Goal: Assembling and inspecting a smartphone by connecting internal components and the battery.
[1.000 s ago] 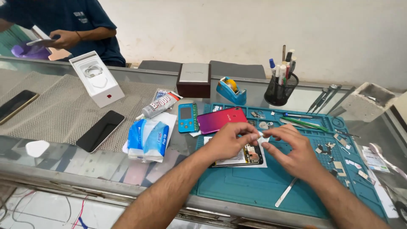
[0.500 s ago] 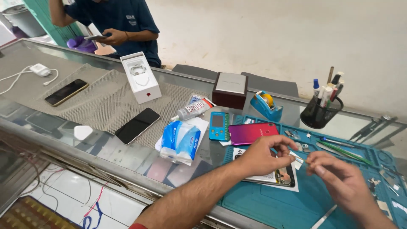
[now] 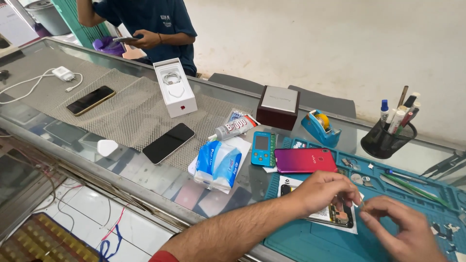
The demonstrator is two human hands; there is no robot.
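Two hands — left hand (image 3: pixel 323 191) and right hand (image 3: pixel 398 225) — pinch a tiny part (image 3: pixel 361 204) over the opened phone (image 3: pixel 340 213); white-blue tissue pack (image 3: pixel 218 165) left, white box (image 3: pixel 174 87) behind, upright.

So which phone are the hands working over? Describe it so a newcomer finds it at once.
Start at the teal mat on the glass counter's right end. Just below the red-purple phone back, an opened phone lies on white paper under the left hand. Unlike the other phones, its insides show.
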